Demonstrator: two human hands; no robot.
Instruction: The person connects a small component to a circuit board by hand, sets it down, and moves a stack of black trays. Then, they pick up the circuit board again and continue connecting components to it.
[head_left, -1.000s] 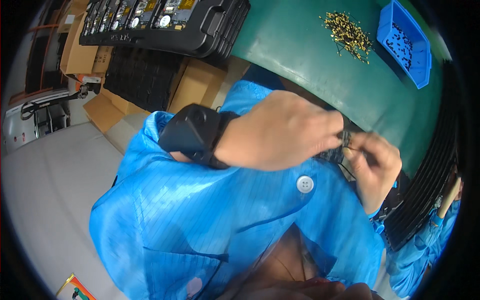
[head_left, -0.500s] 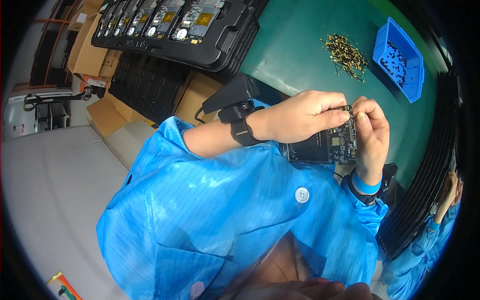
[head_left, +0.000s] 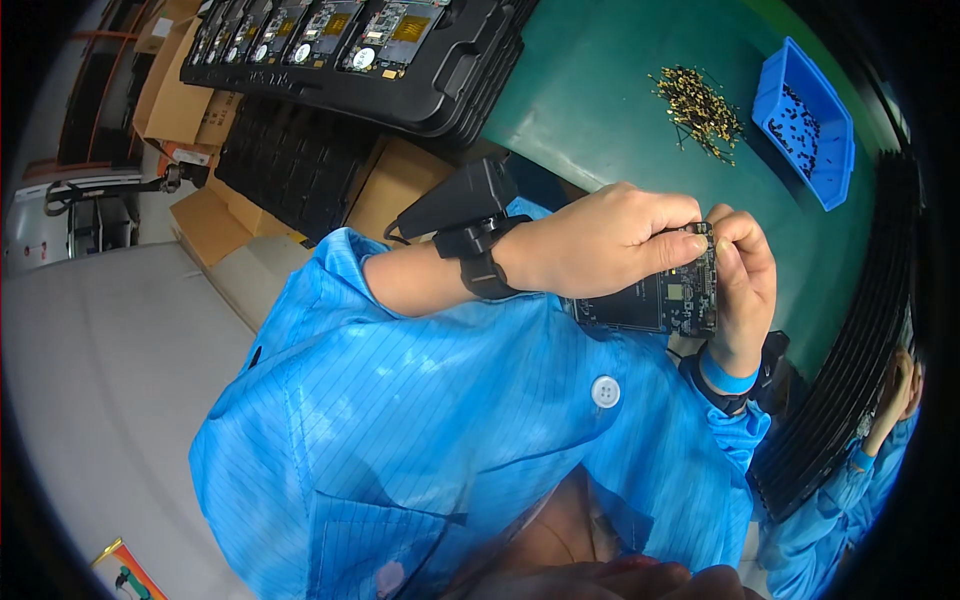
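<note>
Green counter carries black trays, brass pins, blue bin. Above it, left grip and right grip clasp a circuit board.

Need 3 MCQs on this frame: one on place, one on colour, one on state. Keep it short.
1. Where is the pile of brass pins?
A. on the green table, left of the bin
B. inside the bin
C. on the floor

2. What colour is the bin?
A. red
B. blue
C. yellow

3. How is the circuit board held?
A. lying flat on the table
B. by the right hand alone
C. in the air, by both hands

Key: 1 A, the pins lie loose on the table just left of the bin. 2 B, the bin's walls are blue. 3 C, the left hand and right hand both pinch the board's upper corner, clear of the table.
</note>
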